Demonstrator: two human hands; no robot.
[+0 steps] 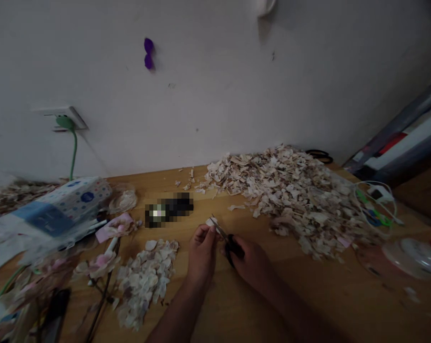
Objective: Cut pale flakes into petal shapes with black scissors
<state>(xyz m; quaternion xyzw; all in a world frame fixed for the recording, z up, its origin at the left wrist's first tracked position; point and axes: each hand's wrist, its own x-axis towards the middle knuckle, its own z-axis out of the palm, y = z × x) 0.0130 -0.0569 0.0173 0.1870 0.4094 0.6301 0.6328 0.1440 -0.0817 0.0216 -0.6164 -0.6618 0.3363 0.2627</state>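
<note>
My left hand (202, 250) pinches a small pale flake (211, 222) between thumb and fingertips, above the wooden table (222, 300). In my right hand (249, 259) are black-handled scissors (221, 231), their blades pointing up and left beside the flake. Whether the blades touch it is hard to tell. A large heap of pale, dry flakes (290, 190) lies behind and to the right of my hands. To the left of my left hand rests a smaller pile of rounder, pale pieces (149, 278).
A tissue pack (68, 205) and artificial-looking flowers (101, 262) sit on the left. Behind my hands lies a dark, pixelated object (169, 209). White cable (394, 200) and a clear container (408, 257) are at the right. A wall (215, 95) bounds the table's back.
</note>
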